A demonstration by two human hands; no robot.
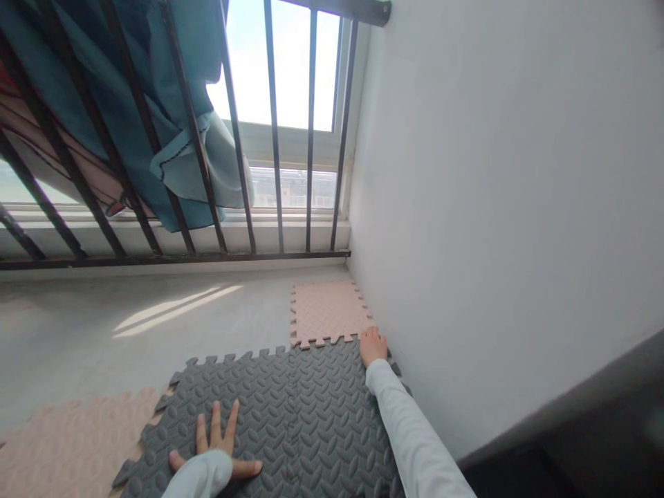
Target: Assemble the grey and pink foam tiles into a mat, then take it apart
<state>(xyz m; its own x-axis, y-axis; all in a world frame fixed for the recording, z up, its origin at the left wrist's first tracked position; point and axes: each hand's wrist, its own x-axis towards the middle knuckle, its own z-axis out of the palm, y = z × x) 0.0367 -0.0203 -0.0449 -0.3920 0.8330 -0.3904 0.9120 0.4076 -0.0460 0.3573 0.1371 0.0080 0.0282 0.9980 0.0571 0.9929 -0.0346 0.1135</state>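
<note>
My left hand [222, 446] lies flat with its fingers spread on a dark grey foam mat tile [249, 387] that has a raised tread pattern. A second dark grey foam mat tile [332, 408] joins it on the right, close to the wall. Beyond that sits a pink foam mat tile [329, 311], its near toothed edge along the grey one. At the near right corner of this pink tile is my right hand [373, 346], fingers bent and close together on its edge. The hand hides the teeth beneath it.
Another pink foam mat tile [77, 443] lies at the lower left. A white wall [498, 173] rises at the right. Dark metal railings [274, 124] stand before a window, with blue cloth [191, 152] hanging behind the bars. Sunlight streaks the grey floor [207, 332].
</note>
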